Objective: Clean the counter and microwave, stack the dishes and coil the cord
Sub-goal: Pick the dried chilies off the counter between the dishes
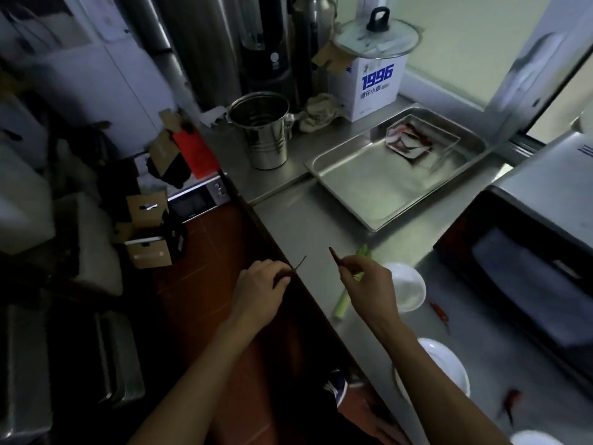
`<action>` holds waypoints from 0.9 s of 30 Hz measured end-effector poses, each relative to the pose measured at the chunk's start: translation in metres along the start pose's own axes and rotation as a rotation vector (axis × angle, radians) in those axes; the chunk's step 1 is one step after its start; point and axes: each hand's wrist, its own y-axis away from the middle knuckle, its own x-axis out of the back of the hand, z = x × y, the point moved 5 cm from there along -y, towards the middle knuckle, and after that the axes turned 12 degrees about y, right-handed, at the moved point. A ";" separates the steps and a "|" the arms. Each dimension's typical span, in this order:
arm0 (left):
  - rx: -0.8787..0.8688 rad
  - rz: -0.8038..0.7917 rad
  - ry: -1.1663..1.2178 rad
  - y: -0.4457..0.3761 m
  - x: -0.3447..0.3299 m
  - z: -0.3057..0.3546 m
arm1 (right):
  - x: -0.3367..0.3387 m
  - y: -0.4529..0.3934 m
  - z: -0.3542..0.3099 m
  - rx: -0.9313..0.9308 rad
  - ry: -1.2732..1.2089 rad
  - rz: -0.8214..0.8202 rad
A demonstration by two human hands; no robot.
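A steel bucket point(263, 131) stands left of a white box point(372, 88) (glass lid point(376, 36) on top).

The surface point(321, 220) is dull grey steel, like the tray point(369, 175) and bucket point(266, 133). Bowls point(407, 287) are white. Chillies point(438, 311) are red, the stalk point(345, 303) pale green. The box point(373, 88) is white with blue "1996". Floor tiles point(208, 252) are reddish-brown.

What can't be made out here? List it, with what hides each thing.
Head view only:
- Bowl at the bottom edge: cut off by the frame.
- Microwave: right part cut off; dim light hides its interior.
- Contents of the small container in the tray: blurred.
- Celery stalk: its middle is hidden behind the right hand.
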 end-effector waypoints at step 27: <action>-0.307 -0.360 0.157 -0.271 -0.128 0.088 | 0.044 -0.154 0.102 -0.240 0.166 0.191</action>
